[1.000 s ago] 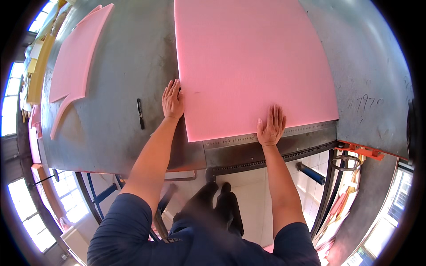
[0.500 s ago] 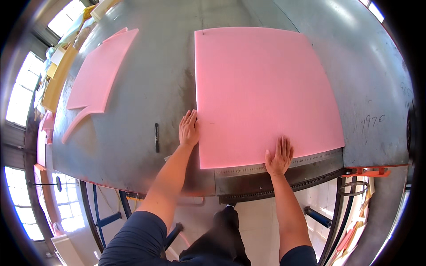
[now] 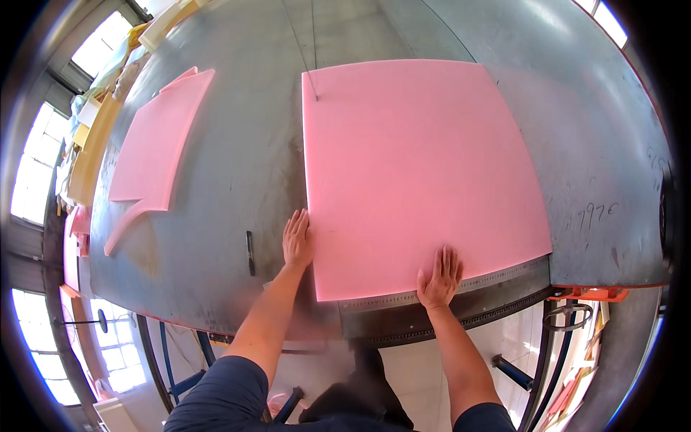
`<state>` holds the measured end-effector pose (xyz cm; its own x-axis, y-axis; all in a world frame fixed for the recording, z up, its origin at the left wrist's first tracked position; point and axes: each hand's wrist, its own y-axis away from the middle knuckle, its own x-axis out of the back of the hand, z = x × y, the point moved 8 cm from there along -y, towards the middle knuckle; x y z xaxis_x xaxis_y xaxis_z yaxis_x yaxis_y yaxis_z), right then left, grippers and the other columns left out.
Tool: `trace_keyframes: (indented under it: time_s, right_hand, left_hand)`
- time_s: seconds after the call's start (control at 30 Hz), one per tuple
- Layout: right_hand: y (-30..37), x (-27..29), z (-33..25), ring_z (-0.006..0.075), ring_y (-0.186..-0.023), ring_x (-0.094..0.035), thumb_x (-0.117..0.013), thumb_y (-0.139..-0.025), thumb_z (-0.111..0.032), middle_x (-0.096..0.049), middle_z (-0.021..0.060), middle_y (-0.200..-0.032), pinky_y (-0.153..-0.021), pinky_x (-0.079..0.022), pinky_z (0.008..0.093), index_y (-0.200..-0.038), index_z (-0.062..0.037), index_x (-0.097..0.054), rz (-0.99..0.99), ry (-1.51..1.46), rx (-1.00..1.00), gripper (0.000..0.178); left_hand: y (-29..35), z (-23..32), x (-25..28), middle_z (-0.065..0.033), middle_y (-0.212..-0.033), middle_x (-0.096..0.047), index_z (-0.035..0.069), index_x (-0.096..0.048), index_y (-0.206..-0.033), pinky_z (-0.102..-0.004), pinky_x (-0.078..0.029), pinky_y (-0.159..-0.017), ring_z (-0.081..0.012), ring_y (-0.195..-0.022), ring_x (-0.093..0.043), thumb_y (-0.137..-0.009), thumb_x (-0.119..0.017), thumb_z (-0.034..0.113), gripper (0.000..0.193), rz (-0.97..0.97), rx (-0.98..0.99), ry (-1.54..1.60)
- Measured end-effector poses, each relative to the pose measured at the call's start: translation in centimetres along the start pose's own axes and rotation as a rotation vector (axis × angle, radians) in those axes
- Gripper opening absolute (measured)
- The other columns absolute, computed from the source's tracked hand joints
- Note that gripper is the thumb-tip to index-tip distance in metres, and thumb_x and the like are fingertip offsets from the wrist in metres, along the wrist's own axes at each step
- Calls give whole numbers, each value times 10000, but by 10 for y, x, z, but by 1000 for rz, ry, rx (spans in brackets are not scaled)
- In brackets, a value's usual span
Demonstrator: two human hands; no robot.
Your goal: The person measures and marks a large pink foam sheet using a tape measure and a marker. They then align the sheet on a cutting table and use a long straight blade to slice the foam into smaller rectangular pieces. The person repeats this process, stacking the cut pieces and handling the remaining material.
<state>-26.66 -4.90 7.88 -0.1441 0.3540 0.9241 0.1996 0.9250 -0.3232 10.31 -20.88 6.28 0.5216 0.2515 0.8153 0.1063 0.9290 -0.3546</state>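
Note:
A large pink foam sheet [image 3: 425, 165] lies flat on a grey metal table. Against its left edge, near the front corner, rests my left hand [image 3: 297, 241], fingers stretched out and pointing away from me. My right hand [image 3: 440, 279] lies at the front edge, with its palm by the rim and its open fingers flat on the foam. Along that front edge runs a metal ruler strip [image 3: 497, 279], partly covered by my right hand. Near the sheet's back left corner, a thin dark upright rod or wire [image 3: 314, 75] appears over the foam.
A smaller, notched pink foam piece [image 3: 155, 151] lies on the left of the metal table [image 3: 230, 173]. A black pen [image 3: 250, 253] lies left of my left hand. Yellow foam blocks [image 3: 97, 155] are stacked beyond the left edge. A handwheel [image 3: 568, 318] sits below the front right edge.
The view has shifted, so the table and foam appear lower. Both hands keep about the same places on the sheet. The dark rod's end now shows farther inside the foam's back edge.

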Motion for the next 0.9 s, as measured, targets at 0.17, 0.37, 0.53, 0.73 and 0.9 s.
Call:
trace_keyframes:
  time_s: [0.17,0.37,0.53,0.73,0.9]
  right_hand:
    - [1,-4,5,406,-1449,-350,-575,-875,-419,-431,183,-1537,-1182,-228,602,-1471,-20,-446,-26,-3,-11,729]
    - [2,-3,7,402,-1447,-355,-580,-875,-421,-433,179,-1536,-1176,-236,606,-1469,-21,-453,3,-29,8,727]
    - [-1,-5,10,400,-1434,-377,-580,-877,-424,-448,179,-1526,-1175,-243,601,-1459,-24,-470,18,-32,1,714]
    - [2,-6,16,386,-1434,-383,-582,-876,-422,-458,172,-1520,-1176,-249,591,-1455,-27,-474,28,-21,-7,710]
    - [4,-5,20,381,-1436,-381,-595,-870,-414,-461,167,-1518,-1176,-255,584,-1450,-25,-479,26,-19,-15,708]
  left_hand:
    - [-3,4,-4,-123,-1423,-580,25,-580,-1371,-461,-330,-1168,-308,-1386,-474,-988,-495,217,437,-2,-18,-25]
    - [3,-2,-11,-131,-1434,-569,27,-572,-1380,-483,-334,-1156,-329,-1394,-461,-993,-485,247,453,-8,-10,-7]
    - [0,-2,-16,-133,-1433,-568,14,-578,-1366,-479,-335,-1156,-329,-1397,-456,-994,-478,236,445,5,-42,-33]
    - [4,1,-23,-131,-1433,-568,11,-578,-1365,-477,-334,-1158,-326,-1393,-461,-1000,-468,225,437,4,-37,-41]
    - [5,3,-28,-121,-1435,-570,10,-579,-1364,-470,-334,-1161,-316,-1392,-463,-994,-473,212,434,10,-50,-48]
